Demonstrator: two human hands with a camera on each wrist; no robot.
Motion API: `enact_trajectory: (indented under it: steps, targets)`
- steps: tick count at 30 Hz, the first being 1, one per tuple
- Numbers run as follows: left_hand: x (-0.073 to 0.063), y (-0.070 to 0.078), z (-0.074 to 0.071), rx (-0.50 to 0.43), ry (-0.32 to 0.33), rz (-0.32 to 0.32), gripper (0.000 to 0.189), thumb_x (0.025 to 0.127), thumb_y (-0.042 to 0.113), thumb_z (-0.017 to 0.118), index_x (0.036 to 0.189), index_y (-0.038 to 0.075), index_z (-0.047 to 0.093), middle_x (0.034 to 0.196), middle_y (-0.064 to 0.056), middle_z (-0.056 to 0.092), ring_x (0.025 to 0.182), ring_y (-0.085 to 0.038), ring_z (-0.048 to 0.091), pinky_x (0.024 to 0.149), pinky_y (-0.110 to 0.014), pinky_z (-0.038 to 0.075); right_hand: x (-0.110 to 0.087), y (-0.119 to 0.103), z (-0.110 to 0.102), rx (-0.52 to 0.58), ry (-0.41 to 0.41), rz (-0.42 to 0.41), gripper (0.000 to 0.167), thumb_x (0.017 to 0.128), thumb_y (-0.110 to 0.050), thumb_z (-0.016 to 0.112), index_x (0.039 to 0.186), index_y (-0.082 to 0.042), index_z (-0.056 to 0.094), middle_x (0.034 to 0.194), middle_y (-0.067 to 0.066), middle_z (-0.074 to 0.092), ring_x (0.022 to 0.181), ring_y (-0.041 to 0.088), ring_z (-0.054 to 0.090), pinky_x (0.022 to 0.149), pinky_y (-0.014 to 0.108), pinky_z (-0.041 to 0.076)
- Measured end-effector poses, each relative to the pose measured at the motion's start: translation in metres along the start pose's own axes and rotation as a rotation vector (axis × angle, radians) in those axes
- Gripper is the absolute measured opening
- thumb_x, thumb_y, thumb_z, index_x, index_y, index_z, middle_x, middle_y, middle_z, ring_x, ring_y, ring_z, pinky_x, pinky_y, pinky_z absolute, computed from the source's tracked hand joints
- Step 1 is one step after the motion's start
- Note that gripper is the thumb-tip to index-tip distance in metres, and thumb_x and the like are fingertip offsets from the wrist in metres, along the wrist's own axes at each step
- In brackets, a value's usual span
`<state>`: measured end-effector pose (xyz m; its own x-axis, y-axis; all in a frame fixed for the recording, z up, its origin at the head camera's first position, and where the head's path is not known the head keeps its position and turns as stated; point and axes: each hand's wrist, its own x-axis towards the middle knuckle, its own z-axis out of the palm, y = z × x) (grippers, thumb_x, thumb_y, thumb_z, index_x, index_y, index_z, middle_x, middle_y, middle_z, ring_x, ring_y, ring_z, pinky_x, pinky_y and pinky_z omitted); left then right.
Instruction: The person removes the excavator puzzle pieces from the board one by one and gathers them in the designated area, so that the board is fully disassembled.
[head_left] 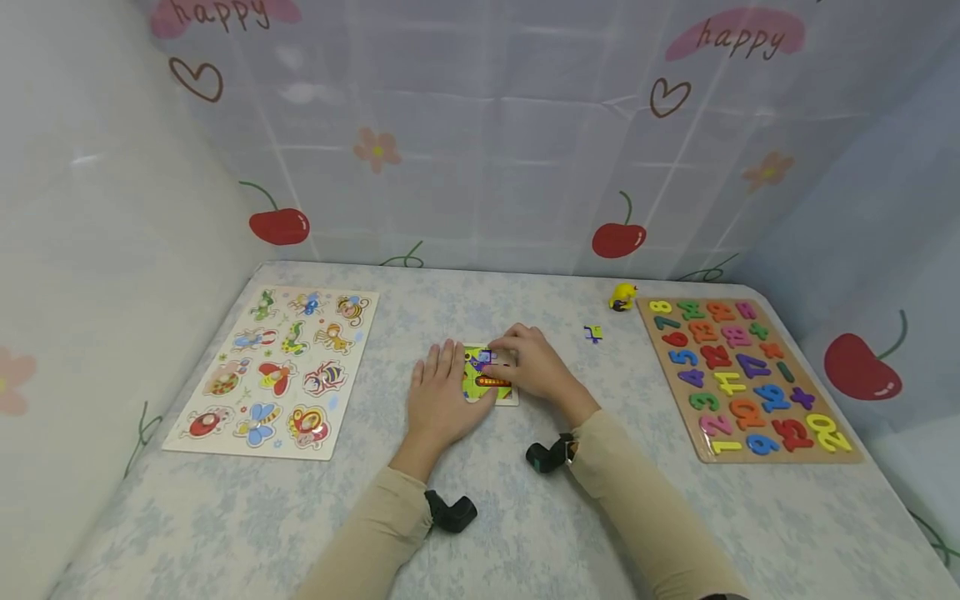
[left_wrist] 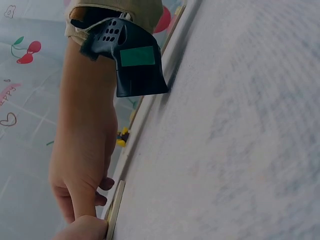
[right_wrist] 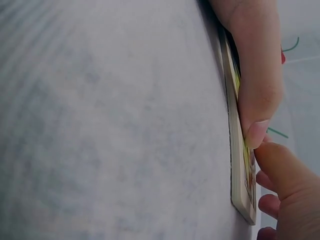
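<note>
A small picture puzzle (head_left: 480,385) with a yellow-green ground and a purple and orange vehicle lies on the table between the hands. My left hand (head_left: 444,398) lies palm down at its left, fingers straight, with the thumb over the near edge. From the right, my right hand (head_left: 538,368) reaches over the upper right part, fingers bent, fingertips on the picture. Whether it pinches a piece I cannot tell. In the right wrist view the two thumbs meet over the puzzle's pale edge (right_wrist: 235,150). A loose puzzle piece (head_left: 593,333) lies to the right.
An insect picture board (head_left: 288,429) lies at the left. At the right is a wooden number board (head_left: 678,400) with coloured numerals, and by its far corner a small yellow toy (head_left: 622,297). A printed curtain (head_left: 480,167) hangs behind the table.
</note>
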<state>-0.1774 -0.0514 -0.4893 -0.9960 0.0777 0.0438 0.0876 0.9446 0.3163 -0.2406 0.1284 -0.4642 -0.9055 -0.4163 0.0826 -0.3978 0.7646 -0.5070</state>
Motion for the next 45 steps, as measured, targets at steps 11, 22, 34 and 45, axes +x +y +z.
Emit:
enact_trajectory:
  steps: [11, 22, 34, 45]
  targets:
    - [-0.001, 0.0, -0.004, -0.016, 0.008, -0.006, 0.1, 0.086, 0.076, 0.043, 0.16, 0.013, 0.018, 0.167, -0.005, 0.018, 0.156, -0.028, 0.012, 0.126, -0.05, 0.01, 0.007, -0.007, 0.001, -0.03, -0.012, 0.012, 0.041, 0.087, -0.045, 0.074, 0.117, -0.017, 0.071, 0.112, 0.002, 0.061, 0.103, 0.023, 0.052, 0.09, 0.04, 0.047]
    - [-0.001, 0.001, -0.003, -0.009, 0.011, 0.001, 0.1, 0.086, 0.076, 0.042, 0.16, 0.014, 0.017, 0.167, -0.005, 0.018, 0.156, -0.028, 0.012, 0.126, -0.05, 0.011, 0.002, -0.007, 0.001, -0.025, 0.047, 0.06, 0.034, 0.086, -0.045, 0.075, 0.102, -0.014, 0.073, 0.105, 0.001, 0.063, 0.1, 0.022, 0.055, 0.087, 0.039, 0.048]
    - [0.0, 0.001, -0.003, -0.014, 0.003, 0.001, 0.099, 0.086, 0.075, 0.042, 0.161, 0.015, 0.016, 0.167, -0.004, 0.017, 0.156, -0.027, 0.011, 0.126, -0.049, 0.01, 0.005, -0.011, 0.006, 0.093, 0.089, 0.145, 0.027, 0.085, -0.039, 0.078, 0.091, -0.014, 0.07, 0.096, 0.002, 0.064, 0.095, 0.021, 0.053, 0.082, 0.035, 0.045]
    - [0.0, 0.001, -0.002, -0.021, 0.011, -0.001, 0.1, 0.086, 0.075, 0.046, 0.16, 0.013, 0.019, 0.167, -0.005, 0.019, 0.156, -0.028, 0.013, 0.126, -0.049, 0.011, 0.002, -0.008, 0.009, 0.296, 0.113, 0.17, 0.021, 0.087, -0.029, 0.078, 0.091, -0.014, 0.065, 0.087, 0.001, 0.069, 0.075, 0.014, 0.057, 0.066, 0.026, 0.045]
